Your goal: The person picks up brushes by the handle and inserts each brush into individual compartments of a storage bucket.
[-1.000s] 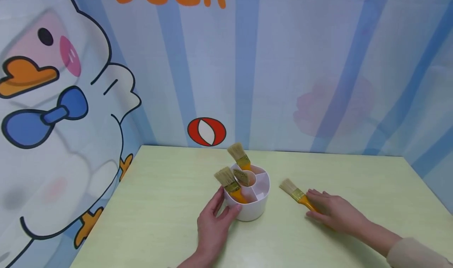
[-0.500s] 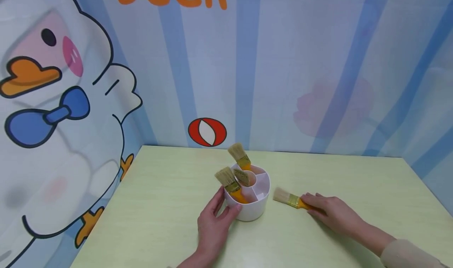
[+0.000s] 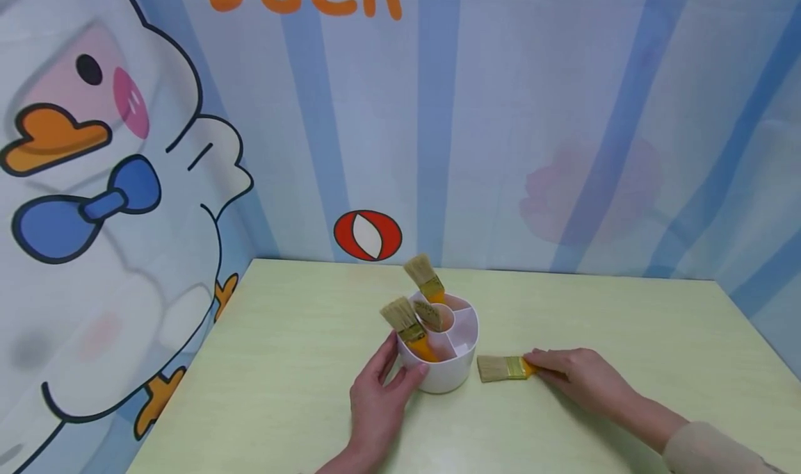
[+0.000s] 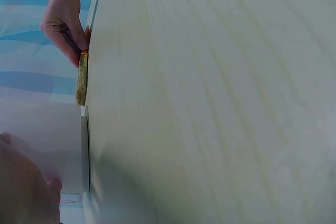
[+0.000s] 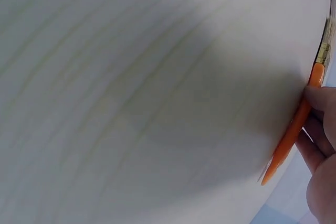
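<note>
Left hand (image 3: 375, 404) grips the near-left wall of the white divided holder (image 3: 447, 373), thumb and fingers curled against it. Two brushes stand bristles-up in the holder's left compartments. Right hand (image 3: 578, 377) pinches the orange handle of a third brush (image 3: 503, 368), which lies flat on the table (image 3: 281, 363), bristles just right of the holder.

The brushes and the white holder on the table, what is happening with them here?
A person's left hand holds the side of a round white holder with compartments, which stands on a pale green table. Two brushes stand in it with bristles up. The right hand grips the orange handle of a third brush, which lies flat on the table just right of the holder, bristles pointing toward it.
</note>
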`<act>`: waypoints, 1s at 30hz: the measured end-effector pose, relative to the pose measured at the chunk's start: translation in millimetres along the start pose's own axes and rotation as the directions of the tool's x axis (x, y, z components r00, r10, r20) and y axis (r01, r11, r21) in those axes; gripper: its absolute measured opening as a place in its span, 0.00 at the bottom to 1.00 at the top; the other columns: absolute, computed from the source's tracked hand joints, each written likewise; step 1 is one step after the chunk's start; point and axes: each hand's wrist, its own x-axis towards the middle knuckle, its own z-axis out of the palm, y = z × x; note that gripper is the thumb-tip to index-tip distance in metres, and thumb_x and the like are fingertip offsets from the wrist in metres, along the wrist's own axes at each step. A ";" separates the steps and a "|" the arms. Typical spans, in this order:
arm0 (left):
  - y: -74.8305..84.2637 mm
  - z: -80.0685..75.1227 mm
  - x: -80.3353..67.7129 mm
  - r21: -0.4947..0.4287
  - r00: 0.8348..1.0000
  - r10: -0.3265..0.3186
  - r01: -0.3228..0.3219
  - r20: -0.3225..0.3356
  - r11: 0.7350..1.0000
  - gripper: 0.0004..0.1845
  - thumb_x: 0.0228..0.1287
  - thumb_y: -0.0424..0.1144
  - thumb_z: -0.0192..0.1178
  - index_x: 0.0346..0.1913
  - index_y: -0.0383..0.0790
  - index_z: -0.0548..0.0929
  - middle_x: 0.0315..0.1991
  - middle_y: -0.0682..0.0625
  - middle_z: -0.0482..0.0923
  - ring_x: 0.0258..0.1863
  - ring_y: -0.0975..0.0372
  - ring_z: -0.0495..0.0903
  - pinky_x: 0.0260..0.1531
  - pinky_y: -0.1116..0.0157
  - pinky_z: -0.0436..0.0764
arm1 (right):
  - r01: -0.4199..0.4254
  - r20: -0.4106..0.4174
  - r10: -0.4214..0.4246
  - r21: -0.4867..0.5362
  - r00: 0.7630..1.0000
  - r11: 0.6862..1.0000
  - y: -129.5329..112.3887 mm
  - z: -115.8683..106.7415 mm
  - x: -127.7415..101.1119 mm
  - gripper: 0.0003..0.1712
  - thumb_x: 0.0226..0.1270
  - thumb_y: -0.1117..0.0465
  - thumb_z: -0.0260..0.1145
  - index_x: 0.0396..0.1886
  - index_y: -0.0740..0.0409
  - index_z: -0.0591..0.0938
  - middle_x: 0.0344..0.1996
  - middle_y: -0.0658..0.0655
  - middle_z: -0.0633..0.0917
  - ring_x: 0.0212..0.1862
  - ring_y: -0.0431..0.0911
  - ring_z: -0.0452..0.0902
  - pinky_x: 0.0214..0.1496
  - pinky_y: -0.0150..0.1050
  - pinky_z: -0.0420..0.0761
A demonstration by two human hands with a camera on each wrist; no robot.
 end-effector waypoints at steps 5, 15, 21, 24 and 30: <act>1.6 0.5 -1.7 0.001 1.000 0.009 -0.009 0.003 1.000 0.39 0.64 0.36 0.78 0.77 0.34 0.74 0.77 0.39 0.72 0.75 0.47 0.73 0.62 0.59 0.84 | 0.022 0.003 -0.022 -0.024 1.000 0.999 1.2 -0.8 1.3 0.20 0.57 0.70 0.82 0.52 0.57 0.93 0.45 0.54 0.94 0.44 0.49 0.93 0.43 0.45 0.93; 0.8 0.2 0.1 0.009 1.000 0.006 -0.006 0.001 1.000 0.40 0.64 0.37 0.78 0.77 0.34 0.74 0.77 0.39 0.72 0.75 0.46 0.73 0.62 0.59 0.84 | -0.209 -0.011 0.214 0.185 0.977 0.960 0.8 -16.3 4.3 0.18 0.63 0.70 0.79 0.52 0.53 0.94 0.45 0.51 0.94 0.46 0.45 0.92 0.45 0.40 0.92; 0.7 0.5 -0.2 0.009 1.000 -0.001 0.001 -0.003 1.000 0.40 0.64 0.37 0.79 0.76 0.35 0.75 0.76 0.40 0.72 0.75 0.48 0.73 0.62 0.60 0.84 | -0.291 0.016 0.303 0.328 0.953 0.899 -1.6 -30.1 10.6 0.18 0.67 0.70 0.76 0.56 0.57 0.92 0.49 0.57 0.93 0.49 0.48 0.92 0.44 0.30 0.90; 1.1 0.4 -0.4 0.009 1.000 -0.004 0.004 -0.002 1.000 0.40 0.64 0.37 0.79 0.77 0.35 0.75 0.77 0.40 0.72 0.75 0.48 0.73 0.62 0.60 0.84 | -0.316 0.013 0.336 0.381 0.942 0.869 -4.0 -35.2 15.1 0.17 0.69 0.69 0.75 0.57 0.59 0.91 0.50 0.59 0.93 0.49 0.47 0.92 0.44 0.29 0.89; 1.7 0.7 -0.7 0.003 1.000 -0.007 0.007 -0.001 1.000 0.39 0.64 0.37 0.78 0.77 0.35 0.74 0.77 0.40 0.72 0.76 0.48 0.72 0.62 0.60 0.84 | -0.369 0.029 0.412 0.504 0.911 0.781 -9.2 -41.9 26.3 0.17 0.72 0.66 0.74 0.58 0.61 0.90 0.51 0.62 0.92 0.47 0.36 0.90 0.44 0.30 0.90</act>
